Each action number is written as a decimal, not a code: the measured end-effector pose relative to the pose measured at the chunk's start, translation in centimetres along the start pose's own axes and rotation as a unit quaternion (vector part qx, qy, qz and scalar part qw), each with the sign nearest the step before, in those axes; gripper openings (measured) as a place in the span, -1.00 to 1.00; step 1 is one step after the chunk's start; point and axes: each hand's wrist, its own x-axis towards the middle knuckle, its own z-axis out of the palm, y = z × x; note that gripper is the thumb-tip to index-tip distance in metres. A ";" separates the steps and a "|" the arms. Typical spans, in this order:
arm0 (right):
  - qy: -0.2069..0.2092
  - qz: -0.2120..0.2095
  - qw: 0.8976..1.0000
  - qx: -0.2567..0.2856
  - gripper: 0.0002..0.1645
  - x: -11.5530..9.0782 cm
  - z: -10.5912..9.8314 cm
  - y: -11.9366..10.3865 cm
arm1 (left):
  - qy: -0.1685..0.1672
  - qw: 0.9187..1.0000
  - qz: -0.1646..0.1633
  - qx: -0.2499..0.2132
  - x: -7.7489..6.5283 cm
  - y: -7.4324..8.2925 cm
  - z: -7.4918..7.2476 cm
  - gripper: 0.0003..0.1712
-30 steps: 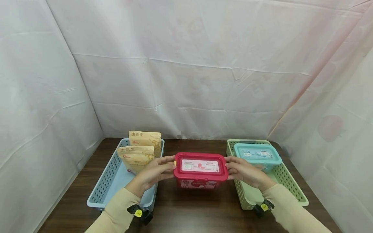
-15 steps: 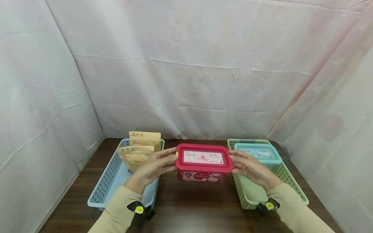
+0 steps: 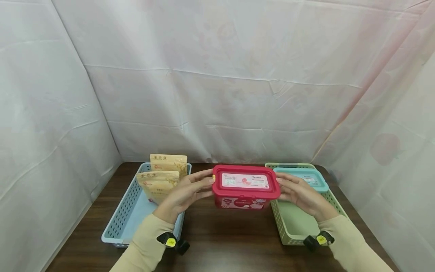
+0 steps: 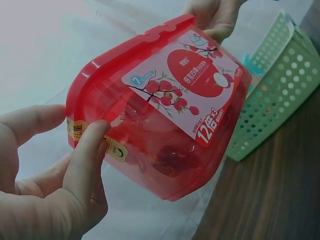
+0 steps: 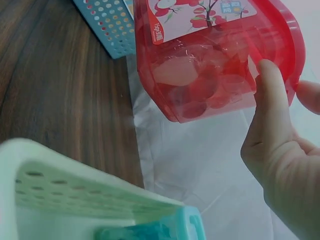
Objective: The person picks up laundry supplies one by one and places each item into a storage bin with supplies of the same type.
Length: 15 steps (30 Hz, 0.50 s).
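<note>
A red lidded plastic box (image 3: pixel 245 183) is held up off the table between both hands, its lid on top. Small packets show through its translucent wall in the left wrist view. My left hand (image 3: pixel 186 193) grips the box's left end, thumb against the end wall and fingers at the lid's edge. At the opposite end my right hand (image 3: pixel 303 195) holds it the same way, just over the left side of the green basket (image 3: pixel 280 231). Inside that basket, a turquoise lidded box (image 3: pixel 314 183) sits toward the back, partly hidden behind the right hand.
On the left stands a light blue basket (image 3: pixel 115 226) with two yellow pouches, a front one (image 3: pixel 158 185) and a back one (image 3: pixel 168 162). Both baskets rest on a dark wooden table (image 3: pixel 234 241). Pale cloth (image 3: pixel 217 94) walls the back and sides.
Both hands have lifted the red box a little and carried it to the right, toward the green basket. The baskets, pouches and turquoise box have stayed put.
</note>
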 end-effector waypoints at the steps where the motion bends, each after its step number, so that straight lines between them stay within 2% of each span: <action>1: -0.002 -0.002 1.000 0.000 -0.66 -0.1 -0.2 -0.1 | -0.004 1.000 0.002 -0.002 0.1 0.0 0.2 -0.35; 15: -0.015 -0.031 0.999 0.015 -0.61 -2.1 -3.0 -0.8 | -0.034 0.999 0.019 -0.018 2.0 -0.7 3.2 -0.39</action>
